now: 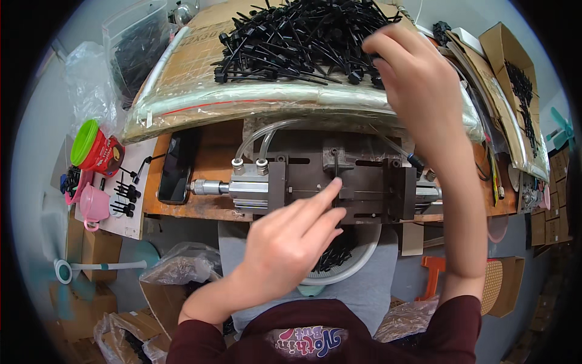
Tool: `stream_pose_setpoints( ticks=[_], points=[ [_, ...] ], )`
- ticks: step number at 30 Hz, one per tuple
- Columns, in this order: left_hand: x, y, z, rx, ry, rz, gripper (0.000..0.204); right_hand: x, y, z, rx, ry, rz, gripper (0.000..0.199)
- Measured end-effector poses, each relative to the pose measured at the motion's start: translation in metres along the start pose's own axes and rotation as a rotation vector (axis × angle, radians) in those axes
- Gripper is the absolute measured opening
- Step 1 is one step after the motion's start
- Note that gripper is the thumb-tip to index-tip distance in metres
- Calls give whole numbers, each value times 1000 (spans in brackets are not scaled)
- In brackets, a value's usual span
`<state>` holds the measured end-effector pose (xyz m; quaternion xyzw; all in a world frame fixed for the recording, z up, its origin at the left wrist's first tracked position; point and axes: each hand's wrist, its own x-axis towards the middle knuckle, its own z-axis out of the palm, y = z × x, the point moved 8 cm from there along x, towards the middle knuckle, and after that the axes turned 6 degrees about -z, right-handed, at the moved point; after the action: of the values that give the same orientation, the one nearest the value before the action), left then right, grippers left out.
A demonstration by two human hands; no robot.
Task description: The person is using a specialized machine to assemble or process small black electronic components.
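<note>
A slim black plastic piece [337, 162] is lying midway along a dark metal fixture [367, 176], its length running between twelve and six o'clock. The left hand [285, 239] is reaching in from seven o'clock, its index finger pointing straight and touching the piece or just beside it (the thumb is hiding underneath, so I cannot tell whether anything is being gripped). At nine o'clock a silver cylinder [248, 193] is joining the fixture, and clear hoses [248, 142] are curving up from its fittings.

Toward one o'clock, the right hand [418, 85] is hovering over or touching the edge of a heap of black pieces [297, 42], its fingers curling (they are blurring, so I cannot tell whether it is grasping one). The heap is spreading over a plastic-wrapped cardboard sheet [182, 67] at twelve o'clock.

Farther out at nine, a dark phone [177, 167] is lying on the wooden table [209, 209]; beyond it, a pink cup [94, 203] is standing below a red-and-green tub [97, 151]. At six o'clock, a pale basin [365, 258] is holding more black pieces (partly hiding behind the left hand).
</note>
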<state>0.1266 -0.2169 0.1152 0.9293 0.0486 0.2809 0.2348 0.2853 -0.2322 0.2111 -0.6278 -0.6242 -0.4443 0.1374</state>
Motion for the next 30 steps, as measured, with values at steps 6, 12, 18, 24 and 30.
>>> stream_pose_setpoints(
  ticks=[6, 12, 18, 24, 30],
  points=[
    [-19, -4, 40, 41, -63, -56, 25, 22, 10, 85, -136, -351, -351, 13],
    [-16, -6, 48, 195, -51, -31, 27, 29, 7, 94, -51, -404, -401, 8],
    [-18, -11, 50, 160, -37, -27, 26, 29, 30, 68, 264, -124, -264, 13],
    [-21, -14, 48, 156, -32, -34, 26, 30, 85, 32, 588, 63, 501, 9],
    [-20, -5, 46, 159, -49, 27, 28, -7, 143, 51, 1048, 225, 807, 17]
  ],
)
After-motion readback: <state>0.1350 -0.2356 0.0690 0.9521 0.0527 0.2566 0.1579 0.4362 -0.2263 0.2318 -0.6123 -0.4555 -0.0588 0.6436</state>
